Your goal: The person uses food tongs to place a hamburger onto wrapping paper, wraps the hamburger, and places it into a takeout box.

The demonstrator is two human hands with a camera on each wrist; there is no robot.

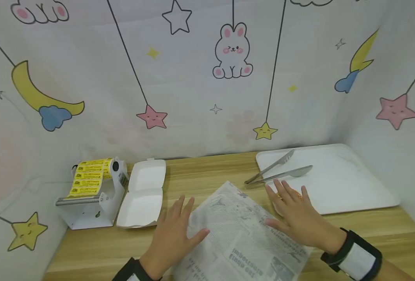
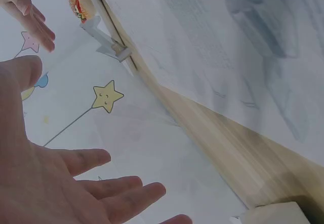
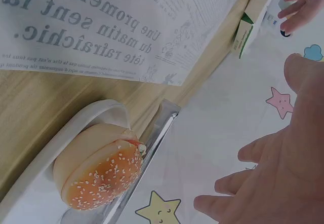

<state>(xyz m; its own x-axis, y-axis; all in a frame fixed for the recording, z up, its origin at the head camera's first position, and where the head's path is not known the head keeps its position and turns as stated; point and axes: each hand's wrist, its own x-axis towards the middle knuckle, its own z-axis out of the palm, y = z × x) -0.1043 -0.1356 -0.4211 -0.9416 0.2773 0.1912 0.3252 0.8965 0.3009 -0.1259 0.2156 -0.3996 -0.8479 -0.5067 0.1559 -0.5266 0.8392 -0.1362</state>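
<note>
The grey-printed white newspaper-style sheet [image 1: 235, 230] lies on the light wooden surface [image 1: 207, 168] between the left hand [image 1: 172, 238] and right hand [image 1: 296, 218], both with fingers spread. Near the right hand, a sesame-topped burger [image 3: 104, 171] sits on the white rectangular tray [image 1: 351, 175], by silver metal tongs [image 1: 285, 159].
</note>
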